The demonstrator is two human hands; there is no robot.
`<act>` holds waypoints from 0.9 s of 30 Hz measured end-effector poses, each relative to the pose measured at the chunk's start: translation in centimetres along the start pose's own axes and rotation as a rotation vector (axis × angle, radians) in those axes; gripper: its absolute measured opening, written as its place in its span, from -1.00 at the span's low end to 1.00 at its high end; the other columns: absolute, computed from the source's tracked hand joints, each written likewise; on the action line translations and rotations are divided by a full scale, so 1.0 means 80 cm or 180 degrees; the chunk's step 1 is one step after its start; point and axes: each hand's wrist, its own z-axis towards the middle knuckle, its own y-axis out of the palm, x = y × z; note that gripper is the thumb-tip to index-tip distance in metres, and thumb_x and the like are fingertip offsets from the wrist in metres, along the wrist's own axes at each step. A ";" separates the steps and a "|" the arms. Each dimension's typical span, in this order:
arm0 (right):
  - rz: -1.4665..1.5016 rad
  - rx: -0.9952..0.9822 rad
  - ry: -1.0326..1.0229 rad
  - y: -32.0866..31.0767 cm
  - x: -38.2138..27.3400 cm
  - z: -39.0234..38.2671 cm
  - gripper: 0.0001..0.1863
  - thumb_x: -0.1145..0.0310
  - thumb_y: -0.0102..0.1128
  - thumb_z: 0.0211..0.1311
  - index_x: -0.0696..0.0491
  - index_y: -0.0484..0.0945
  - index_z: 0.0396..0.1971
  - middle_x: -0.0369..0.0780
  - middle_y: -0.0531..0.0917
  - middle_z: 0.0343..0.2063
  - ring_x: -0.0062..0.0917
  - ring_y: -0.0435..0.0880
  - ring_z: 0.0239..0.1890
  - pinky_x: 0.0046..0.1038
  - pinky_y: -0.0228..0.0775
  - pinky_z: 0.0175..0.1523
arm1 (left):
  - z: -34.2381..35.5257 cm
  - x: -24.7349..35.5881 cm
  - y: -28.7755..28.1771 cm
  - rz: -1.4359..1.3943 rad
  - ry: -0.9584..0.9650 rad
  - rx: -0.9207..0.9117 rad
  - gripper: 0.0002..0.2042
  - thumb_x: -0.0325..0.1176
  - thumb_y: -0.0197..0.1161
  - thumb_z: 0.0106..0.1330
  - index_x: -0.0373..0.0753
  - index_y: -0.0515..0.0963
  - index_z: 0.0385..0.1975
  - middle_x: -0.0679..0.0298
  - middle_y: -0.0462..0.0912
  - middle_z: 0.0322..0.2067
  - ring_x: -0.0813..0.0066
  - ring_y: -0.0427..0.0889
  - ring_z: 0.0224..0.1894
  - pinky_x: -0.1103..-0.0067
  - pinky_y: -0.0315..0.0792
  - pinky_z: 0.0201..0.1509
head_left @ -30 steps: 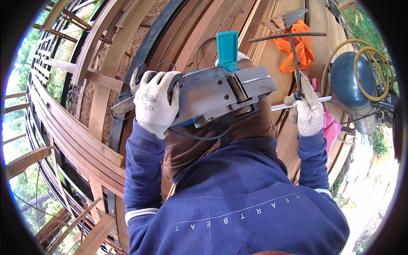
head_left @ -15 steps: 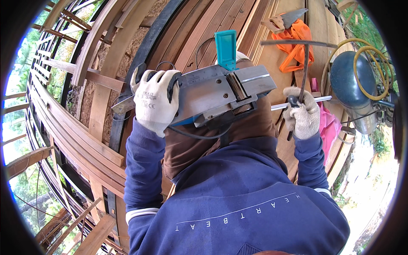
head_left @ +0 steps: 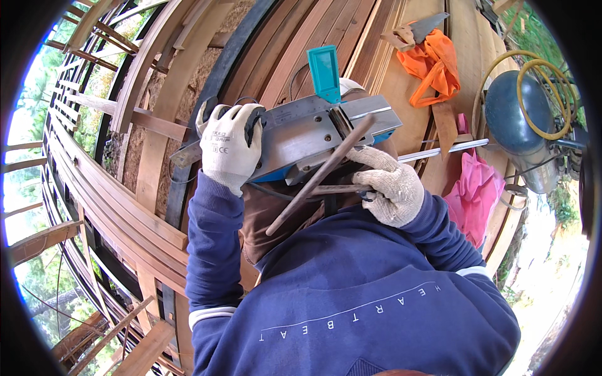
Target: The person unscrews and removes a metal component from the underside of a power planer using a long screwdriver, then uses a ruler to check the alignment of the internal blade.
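An electric hand planer [head_left: 291, 136] lies sole up across my lap, its grey metal base facing me and a teal flap [head_left: 324, 72] standing up behind it. My left hand [head_left: 226, 147], in a white knit glove with dark fingertips, is closed round the planer's left end. In my gloved right hand [head_left: 394, 188] is a T-shaped metal tool [head_left: 316, 182], gripped by its thin shaft. The tool's long bar slants in front of the planer, its upper end near the cutter opening. My right index finger reaches toward the planer; the bar hides part of the base.
Brown planks [head_left: 285, 59] lie beyond the planer. To the right are a handsaw [head_left: 428, 26], an orange cloth [head_left: 433, 62], a pink bag [head_left: 471, 194] and a dark rounded tank [head_left: 517, 109] with a yellow hose [head_left: 540, 128]. Stacked timber [head_left: 125, 207] and framing fill the left side.
My right hand has moved left and inward, bringing the T-shaped tool from the right side to in front of the planer and turning it. My left hand keeps its hold.
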 end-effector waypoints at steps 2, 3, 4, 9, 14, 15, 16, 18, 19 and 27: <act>-0.0089 -0.0014 0.0041 0.002 -0.001 0.002 -0.73 0.50 0.28 0.10 0.14 0.62 -0.15 0.13 0.60 0.17 0.10 0.65 0.15 -0.17 0.61 0.15 | -0.001 0.002 -0.001 0.0021 0.0002 0.0013 -0.77 -0.46 0.29 0.23 -0.11 0.70 -0.12 0.23 0.75 -0.22 0.14 0.64 -0.06 0.26 0.41 0.17; -0.0137 -0.0020 0.0071 0.003 -0.001 0.002 -0.72 0.51 0.28 0.06 0.13 0.62 -0.16 0.12 0.61 0.16 0.09 0.66 0.13 -0.17 0.62 0.14 | -0.001 0.003 -0.001 0.0024 0.0008 0.0016 -0.77 -0.46 0.29 0.24 -0.10 0.70 -0.12 0.23 0.75 -0.22 0.14 0.64 -0.06 0.26 0.40 0.19; -0.0129 -0.0012 0.0086 0.002 -0.002 0.003 -0.71 0.52 0.29 0.03 0.14 0.61 -0.17 0.12 0.62 0.14 0.08 0.67 0.12 -0.17 0.62 0.13 | -0.001 0.003 -0.001 0.0061 0.0036 0.0028 -0.77 -0.46 0.29 0.24 -0.10 0.69 -0.12 0.23 0.75 -0.22 0.14 0.64 -0.06 0.26 0.39 0.20; -0.0105 0.0072 0.0014 0.000 -0.003 0.009 -0.69 0.55 0.33 -0.05 0.14 0.61 -0.21 0.10 0.69 0.02 0.03 0.73 0.01 -0.20 0.65 0.04 | -0.002 0.000 0.000 0.0043 0.0042 0.0025 -0.77 -0.46 0.29 0.25 -0.09 0.69 -0.11 0.25 0.75 -0.22 0.14 0.64 -0.07 0.24 0.33 0.29; -0.0265 0.0155 -0.0120 -0.001 0.003 0.009 -0.68 0.56 0.35 -0.07 0.16 0.60 -0.21 0.09 0.71 -0.04 0.01 0.76 -0.05 -0.22 0.67 -0.01 | -0.002 0.001 0.000 0.0103 0.0100 0.0051 -0.78 -0.46 0.29 0.25 -0.09 0.69 -0.11 0.23 0.74 -0.22 0.12 0.64 -0.07 0.23 0.34 0.29; -0.0304 0.0189 -0.0128 -0.001 0.002 0.008 -0.68 0.57 0.35 -0.07 0.16 0.60 -0.22 0.09 0.71 -0.05 0.01 0.76 -0.05 -0.22 0.67 -0.02 | -0.002 0.003 0.000 0.0078 0.0085 0.0050 -0.77 -0.46 0.29 0.26 -0.09 0.69 -0.11 0.23 0.74 -0.22 0.12 0.64 -0.07 0.23 0.34 0.29; -0.0342 0.0222 -0.0136 0.000 0.002 0.008 -0.67 0.57 0.35 -0.08 0.17 0.60 -0.22 0.09 0.71 -0.06 0.01 0.76 -0.05 -0.22 0.68 -0.02 | -0.003 0.003 0.000 0.0054 0.0069 0.0049 -0.77 -0.46 0.29 0.26 -0.09 0.69 -0.11 0.22 0.74 -0.22 0.12 0.64 -0.07 0.23 0.34 0.29; -0.0355 0.0153 0.0002 -0.001 -0.002 0.007 -0.66 0.58 0.36 -0.09 0.17 0.59 -0.21 0.08 0.72 -0.08 0.00 0.76 -0.05 -0.22 0.68 -0.03 | -0.004 0.000 0.002 0.0013 0.0043 0.0035 -0.78 -0.42 0.30 0.25 -0.06 0.68 -0.11 0.25 0.73 -0.22 0.10 0.63 -0.07 0.19 0.29 0.31; -0.0365 0.0118 0.0074 -0.002 -0.003 0.007 -0.65 0.59 0.36 -0.10 0.17 0.59 -0.20 0.07 0.73 -0.08 -0.01 0.76 -0.05 -0.22 0.68 -0.03 | -0.004 -0.001 0.003 -0.0010 0.0032 0.0027 -0.78 -0.40 0.30 0.25 -0.04 0.67 -0.11 0.27 0.73 -0.22 0.09 0.63 -0.07 0.17 0.27 0.33; -0.0259 0.0183 -0.0096 0.005 0.001 0.011 -0.71 0.54 0.37 -0.07 0.16 0.61 -0.25 0.05 0.73 -0.07 -0.03 0.77 -0.12 -0.25 0.69 -0.07 | -0.003 0.003 -0.002 -0.0032 0.0010 0.0002 -0.76 -0.48 0.29 0.24 -0.12 0.68 -0.10 0.20 0.74 -0.22 0.10 0.64 -0.08 0.27 0.42 0.18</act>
